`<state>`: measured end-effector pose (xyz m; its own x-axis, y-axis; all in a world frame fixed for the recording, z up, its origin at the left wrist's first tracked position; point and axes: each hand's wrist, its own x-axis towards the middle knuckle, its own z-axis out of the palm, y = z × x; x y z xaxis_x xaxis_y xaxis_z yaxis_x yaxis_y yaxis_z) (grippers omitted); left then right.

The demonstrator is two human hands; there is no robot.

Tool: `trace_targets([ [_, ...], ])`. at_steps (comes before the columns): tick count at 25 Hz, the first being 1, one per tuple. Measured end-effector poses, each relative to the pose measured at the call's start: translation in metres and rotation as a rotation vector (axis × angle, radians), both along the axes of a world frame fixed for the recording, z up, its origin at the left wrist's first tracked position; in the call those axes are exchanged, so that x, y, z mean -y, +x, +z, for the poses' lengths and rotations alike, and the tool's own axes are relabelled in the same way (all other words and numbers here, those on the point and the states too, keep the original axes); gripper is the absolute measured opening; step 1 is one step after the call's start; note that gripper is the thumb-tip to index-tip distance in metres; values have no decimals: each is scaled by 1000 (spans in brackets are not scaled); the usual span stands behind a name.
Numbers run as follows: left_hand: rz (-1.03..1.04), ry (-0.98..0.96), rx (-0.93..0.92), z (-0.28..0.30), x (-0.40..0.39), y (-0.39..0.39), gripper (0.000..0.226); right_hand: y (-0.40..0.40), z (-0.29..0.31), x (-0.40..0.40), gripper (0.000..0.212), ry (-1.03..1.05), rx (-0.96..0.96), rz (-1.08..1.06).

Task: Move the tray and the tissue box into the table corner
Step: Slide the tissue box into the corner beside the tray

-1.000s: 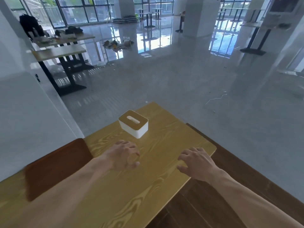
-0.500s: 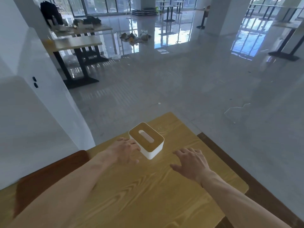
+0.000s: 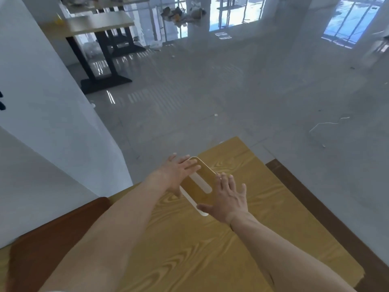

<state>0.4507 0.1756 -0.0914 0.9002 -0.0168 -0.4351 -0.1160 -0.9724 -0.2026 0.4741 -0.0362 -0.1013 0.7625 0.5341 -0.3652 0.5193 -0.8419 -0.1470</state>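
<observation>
Wooden table (image 3: 189,249) by a white wall, head view: we note the tissue box (image 3: 199,186) toward its far corner. Both hands, apart earlier, now flank it: left hand (image 3: 179,171) and right hand (image 3: 229,199), fingers spread; contact appears likely, grip unconfirmed.

Glossy grey floor (image 3: 231,85), white wall (image 3: 42,114) left, black-legged table (image 3: 99,24) beyond.
</observation>
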Motion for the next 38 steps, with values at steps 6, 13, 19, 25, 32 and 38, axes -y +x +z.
trace_targets([
  [6, -135, 113, -111, -20, -1, 51, 149, 13, -28, -32, 143, -66, -140, -98],
  [13, -160, 118, -167, -34, -1, 63, 157, 12, -44, -43, 148, -6, -120, -160],
  [19, -38, 18, -49, -26, 6, 19, 145, 21, -29, -28, 144, -15, 9, 103],
  [25, 198, -39, 96, -8, 44, -51, 140, 1, 7, -5, 143, -83, 119, 353],
  [32, 374, -58, 220, 35, 85, -141, 136, -54, 52, 22, 140, 30, 204, 560],
  [38, 506, -79, 288, 59, 137, -228, 131, -112, 70, 57, 137, 139, 262, 728],
])
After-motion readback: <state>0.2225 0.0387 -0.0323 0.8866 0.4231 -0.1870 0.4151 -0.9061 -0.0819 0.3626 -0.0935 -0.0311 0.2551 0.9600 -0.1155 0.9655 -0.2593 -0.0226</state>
